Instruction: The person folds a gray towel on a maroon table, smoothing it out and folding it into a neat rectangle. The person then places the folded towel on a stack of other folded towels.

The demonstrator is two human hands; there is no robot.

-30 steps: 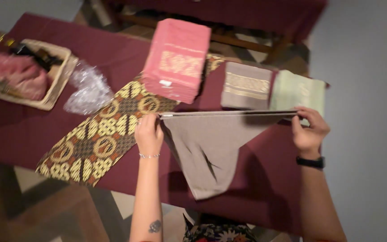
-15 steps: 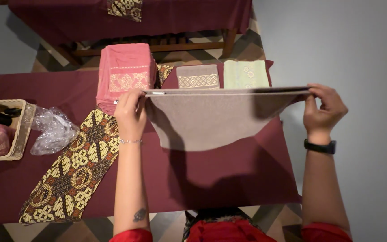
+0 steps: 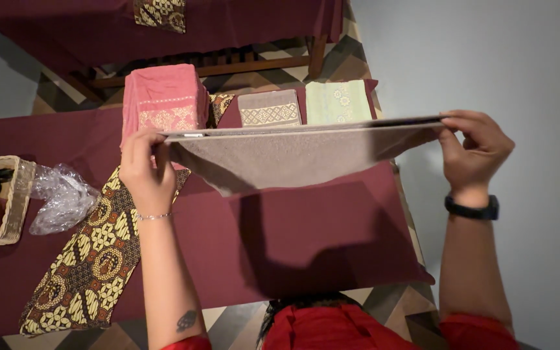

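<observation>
I hold a taupe towel (image 3: 280,159) stretched flat in the air above a maroon-clothed table (image 3: 306,240). My left hand (image 3: 145,172) pinches its left corner and my right hand (image 3: 476,152) pinches its right corner. The cloth sags in a shallow curve between them. Behind it on the table sit a tall stack of pink towels (image 3: 163,100), a folded taupe towel with a patterned band (image 3: 268,107) and a folded pale green towel (image 3: 338,102).
A yellow and brown batik runner (image 3: 92,253) lies diagonally across the table. Crumpled clear plastic (image 3: 59,198) and a woven basket (image 3: 8,207) holding pink cloth sit at the left. Another maroon-covered table (image 3: 163,26) stands behind, grey wall to the right.
The towel has been lifted and pulled out wider and flatter; its hanging part has risen. My hands moved apart, and the view swung square to the table.
</observation>
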